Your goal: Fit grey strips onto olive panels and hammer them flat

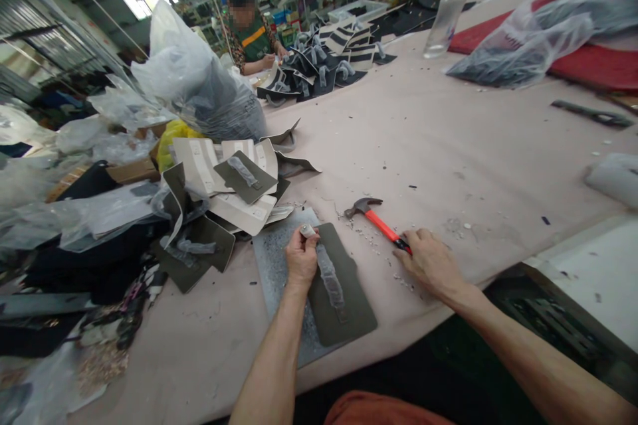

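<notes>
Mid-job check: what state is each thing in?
Left hand: closed on a small white cylinder.
Orange-handled steel claw hammer: lying down.
Right hand: at the hammer's grip; closure unclear.
Dark-olive rectangular panel: lying flat.
Grey speckled slab: partly covered.
Clear plastic bottle: upright.
Large white plastic bag: bulging.

Left hand (301, 260) curled in a pinch, right hand (432, 261) lower-fingered, both forearms reaching forward
</notes>
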`<state>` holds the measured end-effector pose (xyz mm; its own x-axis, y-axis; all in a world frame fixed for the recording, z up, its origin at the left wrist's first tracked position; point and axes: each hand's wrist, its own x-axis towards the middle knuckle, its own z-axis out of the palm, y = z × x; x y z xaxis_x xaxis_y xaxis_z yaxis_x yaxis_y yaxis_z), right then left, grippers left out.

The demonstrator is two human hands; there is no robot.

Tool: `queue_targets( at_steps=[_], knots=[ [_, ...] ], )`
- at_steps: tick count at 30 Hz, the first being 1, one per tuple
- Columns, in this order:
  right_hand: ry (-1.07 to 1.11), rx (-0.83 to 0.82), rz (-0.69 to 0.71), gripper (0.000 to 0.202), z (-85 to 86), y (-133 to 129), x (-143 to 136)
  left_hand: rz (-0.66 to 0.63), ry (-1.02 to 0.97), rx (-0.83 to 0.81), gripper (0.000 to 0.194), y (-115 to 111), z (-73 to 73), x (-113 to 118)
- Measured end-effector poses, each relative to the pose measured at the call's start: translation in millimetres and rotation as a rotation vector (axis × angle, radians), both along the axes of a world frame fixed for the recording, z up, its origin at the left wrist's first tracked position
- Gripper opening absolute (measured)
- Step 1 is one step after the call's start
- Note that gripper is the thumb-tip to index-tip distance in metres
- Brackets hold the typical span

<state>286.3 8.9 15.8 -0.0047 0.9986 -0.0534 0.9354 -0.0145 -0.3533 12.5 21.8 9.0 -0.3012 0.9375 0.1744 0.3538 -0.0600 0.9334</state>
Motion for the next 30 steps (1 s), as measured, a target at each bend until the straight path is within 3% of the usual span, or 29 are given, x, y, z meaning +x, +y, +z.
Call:
queue_targets(
  at_steps=[2,5,8,10,12,14,16,19,21,23,25,27,30],
  knots=[
    [0.261,-0.283,-0.076,0.007,6.1,9.9,4.0,-0.022,0.037,0.014,0.013,-0.6,-0.6,-0.9],
    [0.737,-0.692,-0.168,0.007,19.9,16.7,-6.5,-0.068,0.109,0.031,0.013,-1.5,-2.7,-3.1],
    [0.879,-0.790,-0.174,0.011,42.6,16.1,-24.0,-0.095,0.158,0.056,0.013,-1.9,-5.2,-4.9],
    [0.903,-0.666,-0.162,0.024,63.2,12.8,-33.8,-0.102,0.164,0.059,0.014,-1.9,-6.2,-5.4],
    [0.830,-0.367,-0.073,0.034,84.0,8.5,-40.6,-0.107,0.165,0.049,0.014,-1.9,-6.3,-5.5],
    [0.646,-0.025,0.063,0.036,99.2,4.6,-44.6,-0.111,0.165,0.044,0.013,-2.2,-6.0,-5.7],
    [0.402,0.148,0.212,0.032,106.2,1.8,-46.6,-0.111,0.168,0.045,0.013,-2.4,-5.9,-6.1],
    [0.090,0.089,0.427,0.024,113.2,2.0,-47.2,-0.097,0.190,0.046,0.010,-2.7,-7.1,-6.7],
    [0.023,0.074,0.492,0.023,126.5,5.2,-47.3,-0.103,0.187,0.046,0.010,-3.0,-8.2,-6.9],
    [0.115,0.187,0.439,0.027,145.9,9.0,-49.2,-0.113,0.158,0.046,0.012,-3.1,-9.0,-6.8],
    [0.321,0.375,0.282,0.029,159.9,11.0,-53.2,-0.115,0.134,0.039,0.014,-2.8,-9.7,-6.8],
    [0.472,0.478,0.171,0.030,158.4,9.1,-57.1,-0.108,0.130,0.030,0.016,-2.0,-10.5,-6.9],
    [0.269,0.273,0.337,0.030,131.0,1.0,-57.4,-0.097,0.155,0.013,0.012,-1.0,-11.7,-7.1]
  ],
)
